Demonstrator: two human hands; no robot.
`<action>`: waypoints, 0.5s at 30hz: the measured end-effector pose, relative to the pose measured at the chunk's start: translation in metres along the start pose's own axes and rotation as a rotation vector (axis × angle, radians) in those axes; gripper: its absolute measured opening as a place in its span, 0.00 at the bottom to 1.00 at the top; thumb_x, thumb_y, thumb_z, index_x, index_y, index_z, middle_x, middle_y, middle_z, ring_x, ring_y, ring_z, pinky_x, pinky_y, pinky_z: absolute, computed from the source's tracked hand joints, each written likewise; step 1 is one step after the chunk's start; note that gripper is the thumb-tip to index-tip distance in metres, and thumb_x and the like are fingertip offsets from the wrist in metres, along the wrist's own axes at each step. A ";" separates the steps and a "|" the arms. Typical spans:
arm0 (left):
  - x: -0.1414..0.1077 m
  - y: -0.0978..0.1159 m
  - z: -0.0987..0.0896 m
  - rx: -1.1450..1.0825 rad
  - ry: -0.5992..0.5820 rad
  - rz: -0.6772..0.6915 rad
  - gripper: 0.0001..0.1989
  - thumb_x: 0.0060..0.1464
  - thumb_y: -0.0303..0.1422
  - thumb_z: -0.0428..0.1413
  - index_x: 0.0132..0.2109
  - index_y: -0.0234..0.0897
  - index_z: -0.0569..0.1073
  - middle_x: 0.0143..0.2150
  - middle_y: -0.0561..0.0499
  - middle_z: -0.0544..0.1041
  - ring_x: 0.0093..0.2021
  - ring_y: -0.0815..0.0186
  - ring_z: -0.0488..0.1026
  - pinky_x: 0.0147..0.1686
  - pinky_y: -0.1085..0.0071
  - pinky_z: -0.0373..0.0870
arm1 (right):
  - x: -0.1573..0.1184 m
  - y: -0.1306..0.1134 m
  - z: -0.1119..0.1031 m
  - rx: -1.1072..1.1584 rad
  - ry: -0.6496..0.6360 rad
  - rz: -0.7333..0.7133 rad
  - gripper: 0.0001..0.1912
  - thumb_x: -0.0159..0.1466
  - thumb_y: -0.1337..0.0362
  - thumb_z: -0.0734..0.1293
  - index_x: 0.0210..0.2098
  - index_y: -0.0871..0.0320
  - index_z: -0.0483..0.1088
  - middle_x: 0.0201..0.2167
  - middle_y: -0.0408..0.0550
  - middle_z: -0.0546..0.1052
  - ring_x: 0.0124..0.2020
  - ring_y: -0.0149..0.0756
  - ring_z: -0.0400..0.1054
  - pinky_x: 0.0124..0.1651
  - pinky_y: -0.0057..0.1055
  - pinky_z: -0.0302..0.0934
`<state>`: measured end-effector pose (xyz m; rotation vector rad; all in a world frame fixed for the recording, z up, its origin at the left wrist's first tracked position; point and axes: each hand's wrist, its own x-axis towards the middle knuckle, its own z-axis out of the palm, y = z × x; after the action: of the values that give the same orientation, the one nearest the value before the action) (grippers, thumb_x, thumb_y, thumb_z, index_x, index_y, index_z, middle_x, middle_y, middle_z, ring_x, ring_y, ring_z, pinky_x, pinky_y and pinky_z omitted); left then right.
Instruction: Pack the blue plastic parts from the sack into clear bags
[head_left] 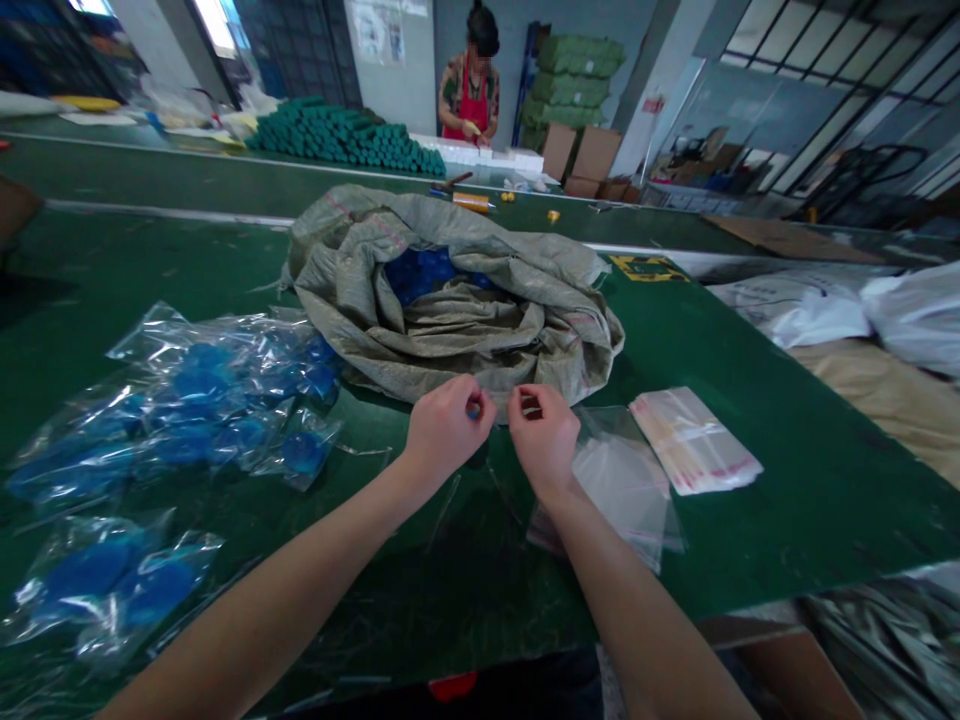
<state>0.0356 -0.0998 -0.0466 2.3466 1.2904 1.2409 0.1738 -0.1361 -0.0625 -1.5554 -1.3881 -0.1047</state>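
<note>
My left hand [446, 428] pinches a small blue piece [473, 408] between its fingertips, close to the near fold of a grey-green woven sack [450, 335]. Blue items [420, 275] show inside the sack's open mouth. My right hand [544, 437] is curled just to the right, and its fingertips hide whatever they may hold. A transparent plastic bag [626, 490] lies under that wrist, next to a bundle of flat bags with red-marked edges [694, 440]. Several sealed bags of blue items [180, 420] lie left of my left arm.
The hands work over a green belt table [720, 520]. White sacks lie to the right, and a cardboard box stands at the near edge. Beyond are a far belt with small tools, a teal pile, cartons, and a person in a red apron.
</note>
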 end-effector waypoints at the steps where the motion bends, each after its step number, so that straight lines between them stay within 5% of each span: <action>1: -0.001 0.002 -0.002 0.037 0.047 0.036 0.09 0.55 0.30 0.52 0.27 0.38 0.65 0.24 0.52 0.70 0.26 0.67 0.68 0.28 0.71 0.62 | 0.001 -0.003 -0.002 -0.036 0.030 -0.018 0.08 0.64 0.64 0.63 0.32 0.58 0.72 0.28 0.48 0.76 0.28 0.33 0.69 0.35 0.30 0.67; 7: -0.005 0.022 -0.018 0.098 0.129 0.246 0.09 0.54 0.26 0.52 0.27 0.38 0.62 0.23 0.54 0.65 0.25 0.69 0.64 0.27 0.72 0.61 | 0.001 -0.022 -0.021 0.016 0.109 -0.215 0.02 0.63 0.69 0.65 0.34 0.59 0.71 0.30 0.48 0.75 0.32 0.33 0.70 0.34 0.29 0.67; 15: -0.006 0.026 -0.019 0.171 0.142 0.313 0.13 0.51 0.23 0.53 0.25 0.39 0.57 0.22 0.54 0.61 0.26 0.67 0.60 0.27 0.69 0.58 | -0.001 -0.021 -0.021 0.023 0.095 -0.226 0.03 0.62 0.71 0.66 0.36 0.58 0.71 0.30 0.47 0.75 0.32 0.33 0.70 0.34 0.29 0.67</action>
<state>0.0358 -0.1246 -0.0243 2.7082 1.1389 1.4619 0.1674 -0.1550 -0.0405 -1.3528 -1.4795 -0.2949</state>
